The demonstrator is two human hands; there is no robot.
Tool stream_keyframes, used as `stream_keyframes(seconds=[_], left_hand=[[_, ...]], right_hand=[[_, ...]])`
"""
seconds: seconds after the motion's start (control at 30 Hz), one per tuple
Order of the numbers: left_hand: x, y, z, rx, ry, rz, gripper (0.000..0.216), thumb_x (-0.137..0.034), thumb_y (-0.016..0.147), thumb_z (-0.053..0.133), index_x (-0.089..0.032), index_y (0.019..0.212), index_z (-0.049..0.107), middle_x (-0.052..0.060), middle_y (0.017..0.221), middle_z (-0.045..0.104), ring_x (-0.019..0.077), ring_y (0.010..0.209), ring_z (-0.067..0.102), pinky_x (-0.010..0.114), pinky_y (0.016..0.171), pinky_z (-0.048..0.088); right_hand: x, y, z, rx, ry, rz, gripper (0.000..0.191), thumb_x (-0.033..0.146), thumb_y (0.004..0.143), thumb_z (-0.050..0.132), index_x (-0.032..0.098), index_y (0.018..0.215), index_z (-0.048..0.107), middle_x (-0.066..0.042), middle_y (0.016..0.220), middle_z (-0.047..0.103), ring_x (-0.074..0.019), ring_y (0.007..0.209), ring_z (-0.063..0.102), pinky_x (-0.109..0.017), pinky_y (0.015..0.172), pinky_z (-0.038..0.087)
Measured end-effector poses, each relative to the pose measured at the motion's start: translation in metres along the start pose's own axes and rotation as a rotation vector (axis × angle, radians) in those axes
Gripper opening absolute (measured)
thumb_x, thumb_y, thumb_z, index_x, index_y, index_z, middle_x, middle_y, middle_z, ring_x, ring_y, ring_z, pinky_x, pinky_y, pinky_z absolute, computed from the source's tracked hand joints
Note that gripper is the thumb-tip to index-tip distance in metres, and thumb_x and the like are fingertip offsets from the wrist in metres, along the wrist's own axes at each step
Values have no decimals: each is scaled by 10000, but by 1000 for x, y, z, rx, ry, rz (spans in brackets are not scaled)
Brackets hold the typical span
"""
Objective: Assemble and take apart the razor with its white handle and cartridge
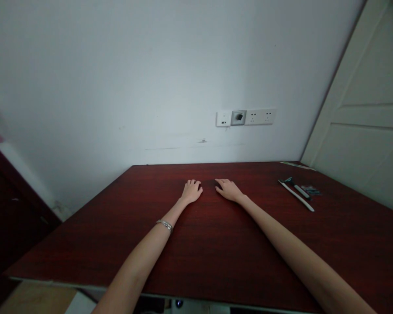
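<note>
My left hand (pixel 191 191) rests palm down on the dark red wooden table (pixel 144 205), its fingers apart and nothing in it. A silver bracelet (pixel 165 225) circles that forearm. A short way to the right, my right hand (pixel 228 190) also lies palm down on the tabletop, fingers stretched out and holding nothing. The two hands do not touch each other. Farther right, nearest to my right hand, lie a long thin white stick-like item (pixel 296 196) and a shorter pale tool with a dark end (pixel 301 191). Beside them sits a small clear packet (pixel 311 190) with dark contents I cannot make out.
A flat narrow strip (pixel 297 165) lies along the back right edge of the table. Behind stands a white wall with a row of sockets (pixel 259 117), one holding a dark plug (pixel 239 117). A white panelled door (pixel 367 117) borders the right side.
</note>
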State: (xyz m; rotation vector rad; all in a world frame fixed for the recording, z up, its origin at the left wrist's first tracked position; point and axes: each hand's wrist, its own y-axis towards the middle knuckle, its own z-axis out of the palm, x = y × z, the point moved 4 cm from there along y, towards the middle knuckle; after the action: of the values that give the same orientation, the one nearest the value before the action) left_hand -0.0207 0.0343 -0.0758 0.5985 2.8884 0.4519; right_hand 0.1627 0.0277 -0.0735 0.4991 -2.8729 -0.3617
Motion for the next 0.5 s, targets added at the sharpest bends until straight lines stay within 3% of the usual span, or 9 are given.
stream_keyframes(seconds=[0.2, 0.5], left_hand=[[0, -1, -1, -4, -44, 5, 355, -350, 881, 364, -171, 1138, 532, 121, 1148, 525, 258, 1081, 427, 384, 902, 361], [2, -2, 0, 27, -108, 6, 375, -324, 879, 367, -157, 1168, 539, 126, 1219, 511, 269, 1114, 417, 399, 938, 345]], right_hand=[[-4, -6, -1, -63, 53, -19, 462, 320, 873, 386, 119, 1281, 470, -141, 1242, 550, -240, 1133, 498, -357, 942, 379], [-3, -8, -1, -54, 53, -11, 389, 275, 867, 406, 150, 1204, 553, -112, 1264, 542, -229, 1160, 487, -346, 962, 377]])
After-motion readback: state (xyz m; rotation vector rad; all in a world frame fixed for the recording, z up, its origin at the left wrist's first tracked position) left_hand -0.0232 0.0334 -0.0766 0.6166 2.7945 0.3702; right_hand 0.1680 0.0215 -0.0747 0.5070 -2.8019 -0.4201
